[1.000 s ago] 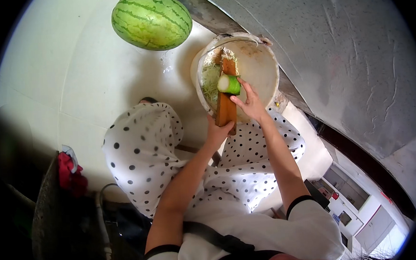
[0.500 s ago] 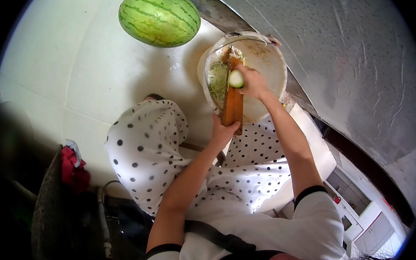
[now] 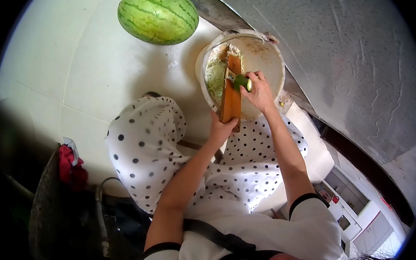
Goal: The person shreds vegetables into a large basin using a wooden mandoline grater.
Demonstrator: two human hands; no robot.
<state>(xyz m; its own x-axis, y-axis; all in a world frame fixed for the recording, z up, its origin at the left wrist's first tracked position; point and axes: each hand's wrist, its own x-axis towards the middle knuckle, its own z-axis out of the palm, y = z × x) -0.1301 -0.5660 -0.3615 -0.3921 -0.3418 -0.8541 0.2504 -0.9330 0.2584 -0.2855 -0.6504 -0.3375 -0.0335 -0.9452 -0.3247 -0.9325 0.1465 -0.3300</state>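
My left hand (image 3: 222,128) is closed around the near end of a wooden grater board (image 3: 231,100). The board slants down into a whitish bucket (image 3: 263,56) with a wire handle. Pinched between the fingers and thumb of my right hand (image 3: 260,94) is a stub of zucchini (image 3: 241,82), dark green outside with a pale cut end. It sits against the board at about mid-length, by the blade area. Pale green shreds (image 3: 215,80) lie in the left part of the bucket, and some cling to the board's far end.
A striped watermelon (image 3: 158,17) lies on the pale floor (image 3: 96,60) beyond the bucket. A grey speckled surface (image 3: 350,66) runs along the right. Red cloth (image 3: 71,168) hangs over a dark container at the left. My legs in dotted trousers (image 3: 147,147) flank the bucket.
My right hand has tilted the zucchini stub, so its cut end now faces right instead of up toward me. The board stays in my left hand, nearly unmoved.
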